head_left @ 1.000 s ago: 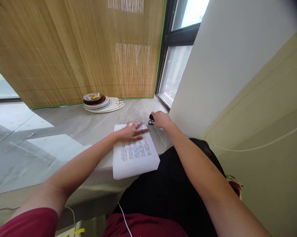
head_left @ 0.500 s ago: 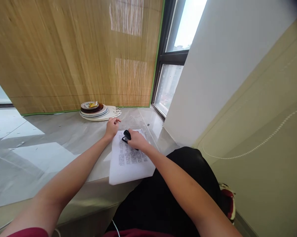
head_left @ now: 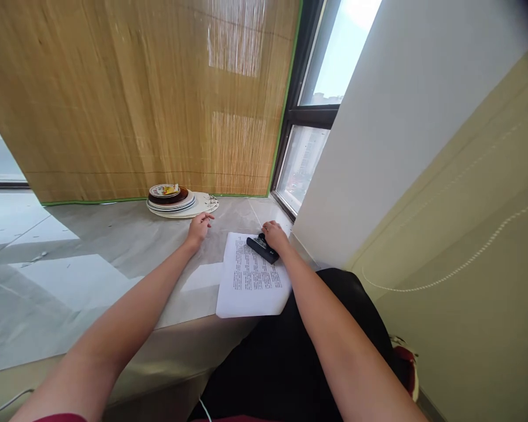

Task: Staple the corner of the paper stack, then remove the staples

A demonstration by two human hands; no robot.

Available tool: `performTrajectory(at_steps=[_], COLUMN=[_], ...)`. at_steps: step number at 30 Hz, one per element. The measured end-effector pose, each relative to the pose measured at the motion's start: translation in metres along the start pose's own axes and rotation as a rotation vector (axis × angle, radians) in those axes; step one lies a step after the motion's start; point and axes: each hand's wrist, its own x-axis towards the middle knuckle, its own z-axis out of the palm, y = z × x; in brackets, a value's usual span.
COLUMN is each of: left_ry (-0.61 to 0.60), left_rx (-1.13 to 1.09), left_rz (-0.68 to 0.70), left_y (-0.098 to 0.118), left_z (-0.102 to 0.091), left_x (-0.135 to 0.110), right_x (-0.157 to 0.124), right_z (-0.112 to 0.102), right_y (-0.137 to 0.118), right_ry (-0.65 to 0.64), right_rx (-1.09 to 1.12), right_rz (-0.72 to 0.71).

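Right hand [head_left: 275, 234] reaches forward, arm nearly straight, fingers clenched over the far end of the black stapler [head_left: 262, 248]. The stapler lies on the paper stack [head_left: 251, 278] (its far right corner). Left hand [head_left: 198, 227] rests on the worktop [head_left: 136, 237] just left of the paper stack, fingers loosely bent, grasping nothing.

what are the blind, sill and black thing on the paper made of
Blind: looks like bamboo or reed, matte; fine strands let light through.
Sill: seemingly polished stone or tile; grey veining, glossy reflections.
Black tool: probably plastic, matte; too small to be sure.
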Motion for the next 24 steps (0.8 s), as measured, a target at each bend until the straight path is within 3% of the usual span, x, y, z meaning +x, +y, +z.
performTrajectory(at_steps=[5,7,10,13,15,18,21,24], left_ry=[0.033,0.044,0.006,-0.203,-0.437,-0.743,-0.824,-0.773], left_rx=[-0.117,-0.117,-0.034,0.152,0.288,0.492,0.637,0.696], left_rz=[-0.085,-0.092,-0.025,0.168,0.338,0.547,0.599,0.576], left_y=[0.006,0.007,0.01,0.013,0.016,0.018,0.018,0.018], left_z=[-0.004,-0.004,-0.002,0.003,0.005,0.005,0.002,0.0], left_x=[-0.002,-0.002,-0.003,-0.009,-0.015,-0.026,-0.032,-0.032], right_x=[0.005,0.007,0.007,-0.004,-0.014,-0.029,-0.039,-0.05], right_z=[0.021,0.02,0.009,-0.004,-0.01,-0.014,-0.014,-0.01], right_y=[0.003,0.002,0.0,-0.005,-0.011,-0.023,-0.037,-0.051], right_ry=[-0.171,-0.12,0.016,-0.131,-0.277,-0.359,-0.425,-0.336], right_rx=[0.045,0.065,0.064,0.083,0.087,0.067,0.107,0.071], right_rz=[-0.163,-0.134,0.03,0.091,0.013,-0.055,-0.075,-0.23])
